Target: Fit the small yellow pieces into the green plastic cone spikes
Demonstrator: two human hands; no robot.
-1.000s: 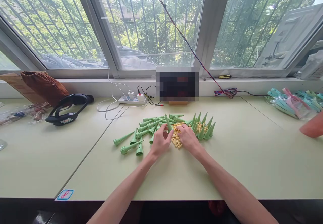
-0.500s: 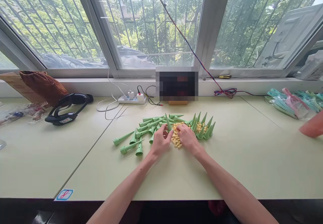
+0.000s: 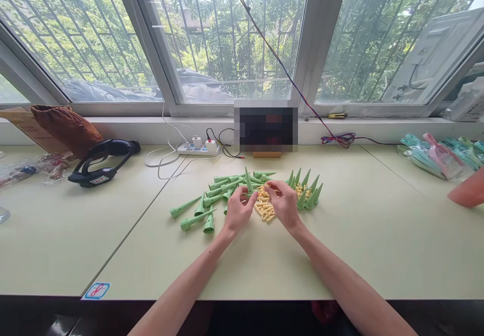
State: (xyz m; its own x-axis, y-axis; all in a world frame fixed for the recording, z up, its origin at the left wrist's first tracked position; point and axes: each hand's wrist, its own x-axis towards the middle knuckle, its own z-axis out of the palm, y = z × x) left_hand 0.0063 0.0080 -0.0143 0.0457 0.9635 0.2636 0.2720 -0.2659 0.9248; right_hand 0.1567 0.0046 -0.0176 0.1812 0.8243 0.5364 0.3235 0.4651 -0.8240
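Note:
My left hand (image 3: 239,211) is closed around a green plastic watering spike (image 3: 248,180), which it holds upright with the tip pointing up. Close beside it, the thumb and fingers of my right hand (image 3: 284,206) pinch a small yellow peg (image 3: 267,186), partly hidden by the fingertips. Between and below both hands lies a pile of similar yellow pegs (image 3: 265,211). Several loose green spikes (image 3: 196,220) lie or lean in a heap on the left. To the right, more green spikes (image 3: 310,201) stand point-up in a group, with yellow pieces among them.
A pale table (image 3: 181,270) carries everything. Behind the work are a blurred-out dark screen (image 3: 265,126) and a power strip (image 3: 199,148) with cables. A black headset (image 3: 100,164) and brown pouch (image 3: 66,129) lie left; bagged coloured items (image 3: 434,155) lie right.
My right hand has lifted from the peg pile with a yellow peg in its fingertips. My left hand has shifted slightly left with the spike.

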